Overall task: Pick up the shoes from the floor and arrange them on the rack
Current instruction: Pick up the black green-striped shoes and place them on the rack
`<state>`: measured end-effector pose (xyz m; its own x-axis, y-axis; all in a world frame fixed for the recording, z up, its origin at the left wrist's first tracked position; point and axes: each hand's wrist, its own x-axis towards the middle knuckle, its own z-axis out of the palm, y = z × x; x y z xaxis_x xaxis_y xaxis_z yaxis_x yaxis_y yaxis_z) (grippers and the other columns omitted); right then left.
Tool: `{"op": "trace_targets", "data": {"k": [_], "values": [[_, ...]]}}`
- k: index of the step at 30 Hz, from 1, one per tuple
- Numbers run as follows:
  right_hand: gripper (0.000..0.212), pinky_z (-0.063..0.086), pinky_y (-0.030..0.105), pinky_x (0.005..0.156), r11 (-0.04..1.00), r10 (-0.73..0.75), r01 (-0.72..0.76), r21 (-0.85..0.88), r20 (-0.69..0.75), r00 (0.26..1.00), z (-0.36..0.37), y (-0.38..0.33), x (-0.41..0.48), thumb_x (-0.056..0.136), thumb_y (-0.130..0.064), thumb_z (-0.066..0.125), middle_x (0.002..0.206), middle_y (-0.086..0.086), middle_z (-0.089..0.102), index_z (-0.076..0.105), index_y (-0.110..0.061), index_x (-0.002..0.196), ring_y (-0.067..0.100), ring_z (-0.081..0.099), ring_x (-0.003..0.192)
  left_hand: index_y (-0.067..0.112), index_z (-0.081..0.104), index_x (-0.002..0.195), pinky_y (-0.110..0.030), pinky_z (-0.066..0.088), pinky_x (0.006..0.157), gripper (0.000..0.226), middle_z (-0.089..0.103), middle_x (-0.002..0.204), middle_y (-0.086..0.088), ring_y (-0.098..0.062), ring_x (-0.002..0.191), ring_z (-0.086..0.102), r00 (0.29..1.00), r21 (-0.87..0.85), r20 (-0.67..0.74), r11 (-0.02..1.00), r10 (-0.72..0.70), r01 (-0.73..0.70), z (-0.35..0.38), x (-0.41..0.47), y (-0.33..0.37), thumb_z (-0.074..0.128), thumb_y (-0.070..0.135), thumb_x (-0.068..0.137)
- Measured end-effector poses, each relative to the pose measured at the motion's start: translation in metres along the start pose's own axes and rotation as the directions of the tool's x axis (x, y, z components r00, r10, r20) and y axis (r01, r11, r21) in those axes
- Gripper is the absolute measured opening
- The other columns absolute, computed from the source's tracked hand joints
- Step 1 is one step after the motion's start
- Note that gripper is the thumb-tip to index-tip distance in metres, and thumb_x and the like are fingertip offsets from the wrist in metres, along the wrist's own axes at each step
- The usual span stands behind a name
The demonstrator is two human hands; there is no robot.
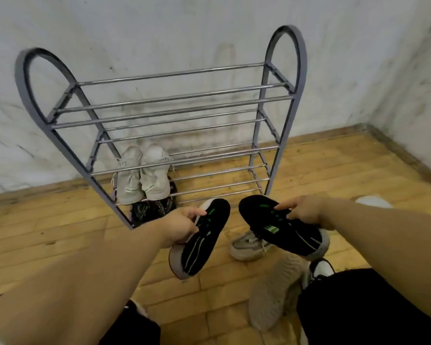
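A grey metal shoe rack point(174, 98) with several tiers of chrome bars stands against the wall. A pair of white sneakers point(142, 175) rests on a lower tier at the left, and a dark patterned shoe point(151, 210) sits below them. My left hand point(179, 226) grips a black sneaker with green marks point(204, 235), toe pointing at the rack. My right hand point(306, 211) grips the matching black sneaker point(281, 227). Both are held above the floor in front of the rack's bottom tier.
On the wooden floor lie two beige-grey knit sneakers, one point(249, 245) under the right-hand shoe and one point(274, 292) nearer my knee. A black-and-white shoe point(321, 270) shows beside my dark trouser leg. A white object point(373, 201) lies at right. Walls meet at the right corner.
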<state>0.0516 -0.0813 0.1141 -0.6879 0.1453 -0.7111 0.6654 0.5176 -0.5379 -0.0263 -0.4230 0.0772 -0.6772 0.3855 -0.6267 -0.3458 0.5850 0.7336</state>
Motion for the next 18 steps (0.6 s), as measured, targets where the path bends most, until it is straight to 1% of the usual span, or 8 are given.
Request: {"op": "trace_targets", "data": {"k": [2,5,7,9,10,12,15,18], "values": [[0.045,0.053,0.037,0.087,0.992,-0.006,0.013,0.128,-0.053,0.999,0.026,0.016,0.032,0.105,0.001,0.048,0.135,0.011,0.056,0.064,-0.024,0.139,0.031,0.059,0.111,0.019,0.053,0.143,-0.042,0.046,0.107,0.064,0.053,0.147,-0.007,-0.027,0.130,0.053,0.996,-0.080,-0.086,0.996,0.019,-0.026,0.019,0.029,-0.023,0.052,-0.018,0.091],[0.046,0.051,0.027,0.069,0.952,0.001,0.042,0.302,-0.139,0.990,0.065,0.030,0.090,0.107,-0.002,0.045,0.131,0.009,0.056,0.059,-0.025,0.145,0.025,0.059,0.101,0.030,0.055,0.132,-0.044,0.049,0.106,0.059,0.057,0.144,-0.006,-0.023,0.124,0.057,0.978,-0.232,-0.206,0.969,0.040,-0.088,0.043,0.073,-0.039,0.054,-0.013,0.092],[0.045,0.057,0.033,0.080,0.922,-0.003,0.075,0.380,-0.186,0.983,0.083,0.031,0.129,0.107,-0.007,0.047,0.135,0.006,0.059,0.062,-0.033,0.140,0.024,0.060,0.105,0.034,0.057,0.123,-0.045,0.050,0.106,0.055,0.061,0.137,0.000,-0.019,0.121,0.060,0.969,-0.349,-0.245,0.930,0.030,-0.117,0.052,0.102,-0.041,0.053,-0.013,0.094],[0.044,0.056,0.045,0.098,0.895,-0.002,0.079,0.439,-0.174,0.985,0.089,0.030,0.166,0.107,-0.012,0.049,0.143,0.003,0.059,0.066,-0.046,0.128,0.026,0.063,0.113,0.032,0.056,0.128,-0.039,0.053,0.101,0.057,0.062,0.131,0.007,-0.013,0.117,0.062,0.965,-0.397,-0.261,0.907,0.032,-0.137,0.056,0.133,-0.042,0.050,-0.014,0.096],[0.044,0.055,0.045,0.102,0.884,-0.004,0.088,0.459,-0.180,0.984,0.090,0.030,0.181,0.107,-0.013,0.048,0.144,0.001,0.059,0.066,-0.047,0.128,0.026,0.063,0.114,0.031,0.055,0.132,-0.033,0.055,0.096,0.057,0.063,0.126,0.011,-0.008,0.113,0.063,0.964,-0.420,-0.262,0.895,0.041,-0.152,0.056,0.147,-0.043,0.049,-0.014,0.096],[0.045,0.054,0.040,0.102,0.865,0.003,0.103,0.491,-0.211,0.978,0.085,0.028,0.207,0.109,-0.009,0.045,0.140,-0.004,0.058,0.061,-0.037,0.140,0.021,0.063,0.107,0.027,0.053,0.136,-0.031,0.054,0.095,0.056,0.061,0.120,0.017,-0.005,0.111,0.062,0.959,-0.447,-0.276,0.876,0.059,-0.182,0.050,0.177,-0.045,0.048,-0.014,0.098],[0.044,0.055,0.047,0.101,0.862,0.018,0.104,0.496,-0.234,0.972,0.080,0.022,0.250,0.109,-0.011,0.045,0.128,-0.008,0.064,0.059,-0.036,0.143,0.009,0.065,0.086,0.029,0.057,0.128,-0.044,0.051,0.106,0.049,0.064,0.125,0.010,-0.017,0.119,0.062,0.951,-0.485,-0.309,0.856,0.025,-0.180,0.038,0.221,-0.051,0.051,-0.011,0.099],[0.043,0.058,0.045,0.097,0.869,0.019,0.105,0.483,-0.246,0.969,0.080,0.009,0.285,0.109,-0.017,0.048,0.128,-0.010,0.065,0.058,-0.040,0.143,0.014,0.069,0.099,0.033,0.060,0.123,-0.046,0.050,0.108,0.055,0.056,0.143,-0.004,-0.022,0.130,0.057,0.943,-0.533,-0.332,0.819,0.030,-0.214,0.028,0.255,-0.055,0.048,-0.015,0.098]]}}
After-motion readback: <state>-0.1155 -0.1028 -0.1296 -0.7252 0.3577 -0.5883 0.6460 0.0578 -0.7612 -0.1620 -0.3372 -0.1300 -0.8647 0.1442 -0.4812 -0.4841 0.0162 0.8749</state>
